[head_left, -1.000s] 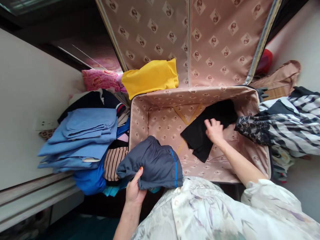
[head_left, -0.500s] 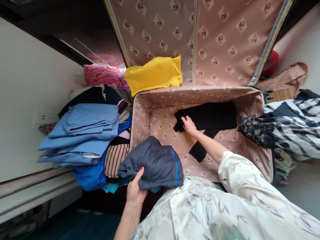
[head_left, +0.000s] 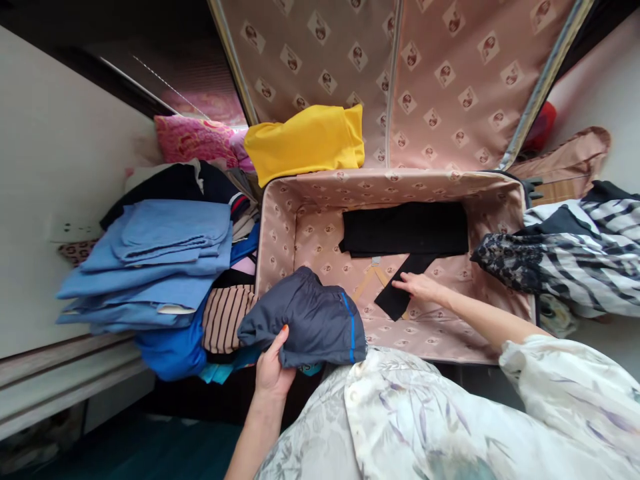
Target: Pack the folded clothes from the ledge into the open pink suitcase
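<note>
One black garment (head_left: pixel 405 230) lies flat in the open suitcase (head_left: pixel 300 213), long axis left-right, a strip trailing toward the near wall under the loosely open right hand (head_left: pixel 417 287); left hand (head_left: pixel 273 367) grips one grey folded garment (head_left: pixel 307 320) at the suitcase's near-left corner.

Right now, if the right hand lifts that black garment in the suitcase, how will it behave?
Probably floppy: the black garment lies flat, one strip trailing under the right hand. Likely light, thin fabric. It would probably unfold if lifted by one edge.
</note>
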`<state>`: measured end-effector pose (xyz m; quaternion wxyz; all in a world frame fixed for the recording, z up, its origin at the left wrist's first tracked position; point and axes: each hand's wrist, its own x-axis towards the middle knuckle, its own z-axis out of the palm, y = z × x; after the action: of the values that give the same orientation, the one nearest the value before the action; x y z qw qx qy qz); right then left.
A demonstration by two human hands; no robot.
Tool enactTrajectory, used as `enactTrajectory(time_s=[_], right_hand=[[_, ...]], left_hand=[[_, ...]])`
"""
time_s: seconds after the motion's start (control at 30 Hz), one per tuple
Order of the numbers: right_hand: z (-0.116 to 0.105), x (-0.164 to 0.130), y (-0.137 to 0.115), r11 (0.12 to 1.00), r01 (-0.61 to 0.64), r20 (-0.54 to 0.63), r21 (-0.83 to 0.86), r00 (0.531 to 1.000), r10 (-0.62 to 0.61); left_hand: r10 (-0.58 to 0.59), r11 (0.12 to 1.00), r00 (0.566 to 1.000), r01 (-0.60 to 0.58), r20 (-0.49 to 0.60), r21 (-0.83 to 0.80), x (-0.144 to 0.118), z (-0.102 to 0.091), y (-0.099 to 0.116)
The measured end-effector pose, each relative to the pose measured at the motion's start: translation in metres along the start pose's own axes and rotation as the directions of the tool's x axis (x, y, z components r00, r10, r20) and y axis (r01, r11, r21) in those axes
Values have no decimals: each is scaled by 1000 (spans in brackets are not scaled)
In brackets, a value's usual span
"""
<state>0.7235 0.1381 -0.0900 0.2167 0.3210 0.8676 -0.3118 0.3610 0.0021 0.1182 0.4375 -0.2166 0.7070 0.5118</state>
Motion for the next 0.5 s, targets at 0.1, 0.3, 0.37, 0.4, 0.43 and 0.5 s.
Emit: enactTrajectory(time_s=[0.1,0.3,0.37,0.4,0.43,0.5], right_hand=[[13,1,-20,1000,12,20,8,1000,-13],[-22,56,-39,979,7,64,205,998,-21],[-34,65,-36,962,30,-4,272,1000,-30],[-39,66,-35,943,44,-61,331,998,-25],[-42,65,-35,914,61,-127,402,992,-10],[-45,59,-40,820,109,-239,562,970,35]], left_hand=[[-3,1000,1000,3,26,19,0,7,-1],[7,999,999,-9,38,54,-5,7,-1],[23,998,999,-25,37,62,-5,4,0],[33,998,999,-35,39,60,-4,2,0],[41,998,998,-43,45,55,-4,1,0],[44,998,997,-47,63,43,-3,2,-1]])
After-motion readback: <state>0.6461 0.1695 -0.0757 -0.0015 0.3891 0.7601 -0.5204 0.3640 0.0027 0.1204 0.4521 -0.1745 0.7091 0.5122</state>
